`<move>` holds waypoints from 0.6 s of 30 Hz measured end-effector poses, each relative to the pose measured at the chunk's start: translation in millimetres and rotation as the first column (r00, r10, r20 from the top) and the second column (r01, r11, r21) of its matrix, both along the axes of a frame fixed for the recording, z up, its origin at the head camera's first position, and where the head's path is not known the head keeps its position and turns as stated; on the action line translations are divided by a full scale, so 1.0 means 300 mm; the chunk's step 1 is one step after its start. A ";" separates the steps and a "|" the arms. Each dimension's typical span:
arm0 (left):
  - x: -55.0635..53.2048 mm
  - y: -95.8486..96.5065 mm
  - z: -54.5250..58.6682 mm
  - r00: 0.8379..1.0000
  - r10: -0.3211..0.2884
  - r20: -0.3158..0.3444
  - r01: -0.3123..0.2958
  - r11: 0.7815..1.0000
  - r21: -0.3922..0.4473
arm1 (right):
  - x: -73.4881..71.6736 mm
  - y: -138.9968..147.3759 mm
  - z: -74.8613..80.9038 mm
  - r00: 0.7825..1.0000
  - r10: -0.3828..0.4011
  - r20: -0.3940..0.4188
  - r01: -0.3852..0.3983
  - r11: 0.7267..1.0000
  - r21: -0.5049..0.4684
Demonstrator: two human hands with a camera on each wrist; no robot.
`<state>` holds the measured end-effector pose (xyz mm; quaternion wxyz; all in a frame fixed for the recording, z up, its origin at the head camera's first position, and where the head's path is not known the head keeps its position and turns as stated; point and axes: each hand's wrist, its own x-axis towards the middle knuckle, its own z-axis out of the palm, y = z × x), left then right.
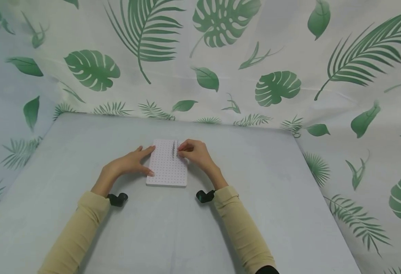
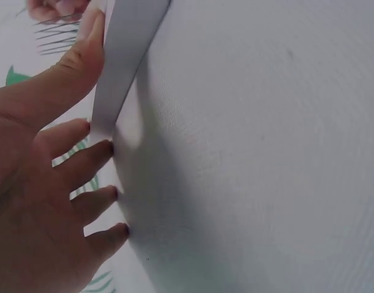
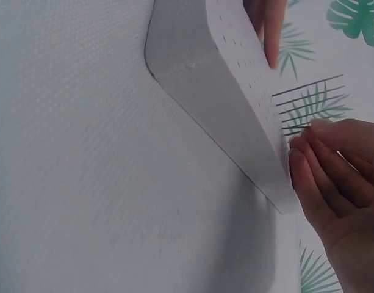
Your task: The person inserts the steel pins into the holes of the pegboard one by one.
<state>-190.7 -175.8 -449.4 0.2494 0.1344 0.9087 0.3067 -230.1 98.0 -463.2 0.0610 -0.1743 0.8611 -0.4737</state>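
A white rectangular pegboard block (image 1: pixel 166 171) with a grid of small holes lies on the table. Several thin metal pins (image 3: pixel 307 85) stand upright in a row near its far end. My right hand (image 1: pixel 198 153) comes over the right edge and pinches one thin pin between thumb and forefinger, its lower end right at the board's surface. Spread along the left side, my left hand (image 1: pixel 130 161) touches the block with thumb and forefinger. In the left wrist view its thumb (image 2: pixel 83 58) lies against the block's edge, with the other fingers extended.
A white cloth covers the table (image 1: pixel 272 213), and a leaf-patterned curtain (image 1: pixel 228 87) hangs behind it and at the sides. Each wrist carries a small black camera, one on the left (image 1: pixel 118 199) and one on the right (image 1: pixel 205 196).
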 end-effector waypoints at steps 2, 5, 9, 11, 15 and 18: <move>-0.003 -0.006 -0.001 1.000 -0.005 -0.014 0.005 1.000 -0.003 | 0.000 0.003 0.003 1.000 0.006 0.000 -0.006 1.000 0.005; -0.006 -0.015 0.000 0.999 -0.012 -0.031 0.012 1.000 -0.011 | 0.002 0.009 0.006 1.000 0.011 -0.016 -0.010 1.000 0.027; -0.007 -0.027 0.005 0.998 -0.005 -0.064 0.004 1.000 -0.019 | 0.011 0.022 0.011 0.998 0.034 -0.053 -0.030 0.997 0.074; -0.004 -0.033 0.008 0.994 0.003 -0.105 -0.005 1.000 -0.020 | 0.016 0.029 0.015 0.996 0.050 -0.074 -0.042 0.994 0.104; -0.004 -0.041 0.015 0.971 0.035 -0.237 -0.047 0.998 -0.042 | 0.032 0.052 0.032 0.993 0.049 -0.109 -0.031 0.986 0.161; -0.005 -0.047 0.019 0.939 0.091 -0.332 -0.114 0.992 -0.051 | 0.046 0.076 0.045 0.992 0.035 -0.122 -0.011 0.982 0.186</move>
